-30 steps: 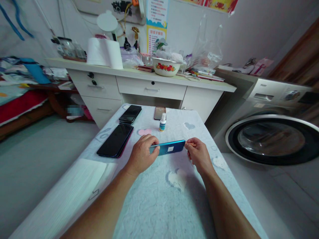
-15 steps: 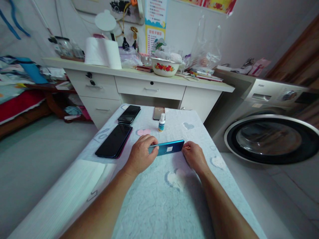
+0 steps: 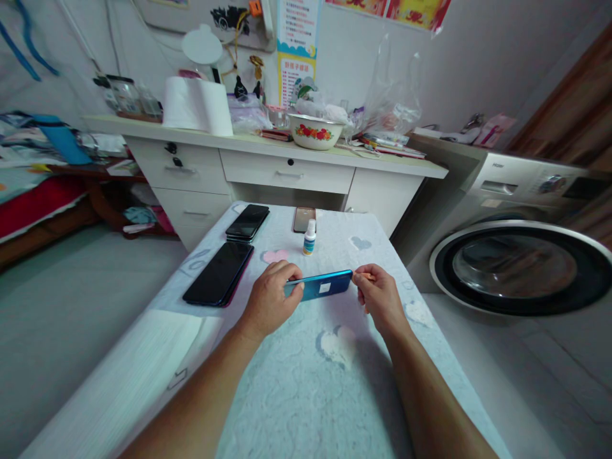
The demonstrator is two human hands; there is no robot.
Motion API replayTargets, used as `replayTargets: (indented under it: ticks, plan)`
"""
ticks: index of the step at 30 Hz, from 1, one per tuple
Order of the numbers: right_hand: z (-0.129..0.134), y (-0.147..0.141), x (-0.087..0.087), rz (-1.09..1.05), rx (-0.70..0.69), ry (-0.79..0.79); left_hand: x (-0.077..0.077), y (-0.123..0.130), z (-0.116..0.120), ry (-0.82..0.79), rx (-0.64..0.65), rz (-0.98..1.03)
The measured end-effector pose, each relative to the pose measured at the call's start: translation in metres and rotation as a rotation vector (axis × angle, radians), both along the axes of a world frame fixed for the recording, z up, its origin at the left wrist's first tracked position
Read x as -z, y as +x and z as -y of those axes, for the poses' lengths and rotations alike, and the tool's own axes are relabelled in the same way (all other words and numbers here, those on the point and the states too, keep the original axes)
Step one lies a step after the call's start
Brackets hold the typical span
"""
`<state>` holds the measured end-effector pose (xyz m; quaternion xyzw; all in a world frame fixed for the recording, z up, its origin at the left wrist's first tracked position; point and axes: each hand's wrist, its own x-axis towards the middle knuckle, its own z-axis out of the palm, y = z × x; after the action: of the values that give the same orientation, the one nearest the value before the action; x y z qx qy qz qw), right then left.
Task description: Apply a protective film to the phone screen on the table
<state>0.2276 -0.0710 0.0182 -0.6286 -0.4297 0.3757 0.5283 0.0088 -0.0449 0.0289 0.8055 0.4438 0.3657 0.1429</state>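
A blue smartphone (image 3: 329, 284) with a small white square on its side facing me stands on its long edge, tilted, above the patterned cloth. Its left end is pinched between the thumb and fingers of my left hand (image 3: 275, 294). At the right end, my right hand (image 3: 380, 294) is closed on a small orange thing (image 3: 366, 276), mostly hidden by the fingers, right against the phone's corner. Beyond the phone stands a small white spray bottle (image 3: 309, 238) with a blue and yellow label.
On the cloth-covered table (image 3: 287, 382), a large dark phone (image 3: 218, 274) lies at left, with a stack of phones (image 3: 247, 221) behind it. Another phone (image 3: 305, 219) lies at the far edge. Beyond are a white desk (image 3: 287, 167) and, at right, a washing machine (image 3: 502, 185).
My right hand has turned and lifted slightly at the phone's right end, so more of the orange thing shows. My left hand and the phone have hardly moved.
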Motion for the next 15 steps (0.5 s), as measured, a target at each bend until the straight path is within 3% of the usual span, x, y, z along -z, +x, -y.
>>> replayTargets:
  ticks: [8,15]
  plan:
    - [0.002,-0.004,-0.006,0.025,0.011,0.021,0.000,-0.001,0.000,-0.012,0.009,-0.003]
    - [-0.004,0.000,0.010,0.063,-0.008,0.000,-0.001,-0.001,0.000,-0.021,0.010,0.012]
